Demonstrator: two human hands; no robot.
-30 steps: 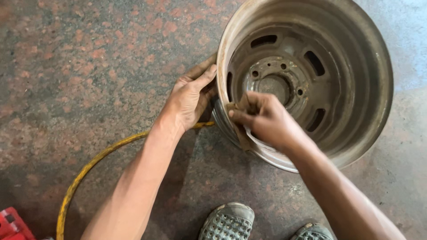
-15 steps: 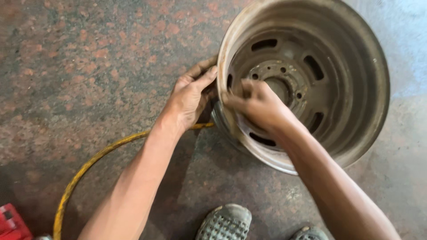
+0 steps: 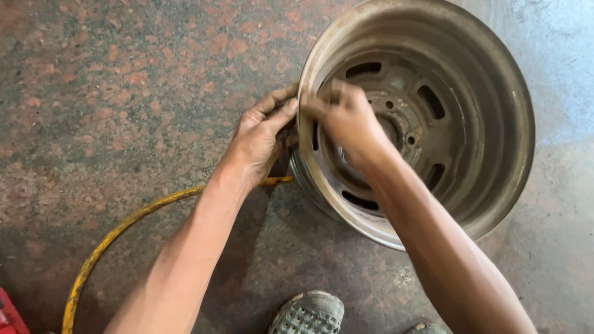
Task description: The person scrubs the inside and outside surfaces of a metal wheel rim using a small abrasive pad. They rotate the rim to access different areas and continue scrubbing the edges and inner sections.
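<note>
A worn grey steel wheel rim [image 3: 495,80] stands tilted on the speckled stone floor, its open side facing me. My left hand [image 3: 260,136] grips the rim's outer left edge, fingers curled over the lip. My right hand [image 3: 349,117] is inside the rim, pressed against the inner wall near that same edge and blurred by motion. Its fingers are closed on a small brownish pad that is barely visible now. The hub with its bolt holes and slots [image 3: 427,102] shows behind my right hand.
A yellow hose [image 3: 124,226] curves across the floor from under the rim toward the lower left. My grey perforated shoe [image 3: 307,314] is at the bottom edge, a second shoe [image 3: 427,329] beside it. A red object [image 3: 7,315] sits in the bottom left corner.
My right hand has slid up along the rim's inner left wall, from the lower lip to near the top of my left hand. The left hand has kept its grip.
</note>
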